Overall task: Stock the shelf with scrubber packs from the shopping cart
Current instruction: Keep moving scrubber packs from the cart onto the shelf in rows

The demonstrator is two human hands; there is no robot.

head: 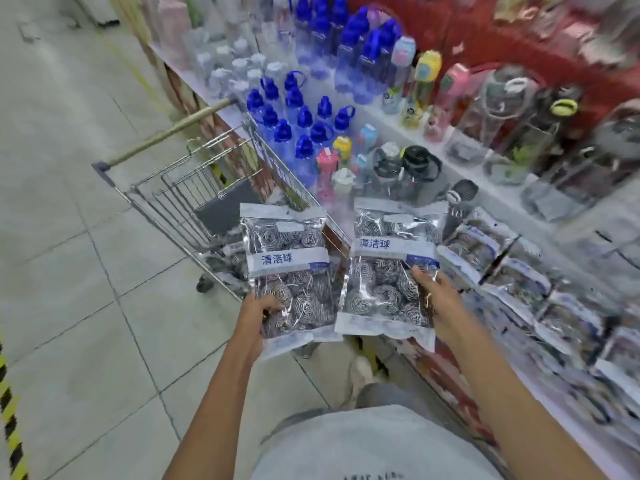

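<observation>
Grey shirt point(374, 445) fills the bottom edge at 6 o'clock, both bare forearms reaching up from it. Left hand point(258, 313) grasps the left scrubber pack point(289, 268) by its lower left corner, thumb on the front, fingers behind. Right hand point(438, 299) grasps the right scrubber pack point(391, 268) at its lower right edge, thumb pressed on the clear film. Both packs held upright side by side at frame centre, nearly touching; clear bags of steel-wool balls with a white-and-blue label band. Left pack sits over the shopping cart point(180, 199), which runs from centre toward 10 o'clock, wooden-coloured handle at the far end. More packs visible low in the cart basket behind the left pack; count unclear. Right pack hangs just beside the shelf point(512, 216) edge. Shelved scrubber packs point(512, 271) lie in overlapping rows from 3 to 4 o'clock, blurred. Blue bottles point(304, 123) crowd the shelf at 12 o'clock, clear bottles at 11, coloured and dark-lidded bottles from 1 to 2 o'clock. Tiled floor point(69, 271) covers 9 o'clock; yellow-black hazard stripe at 8 o'clock.
</observation>
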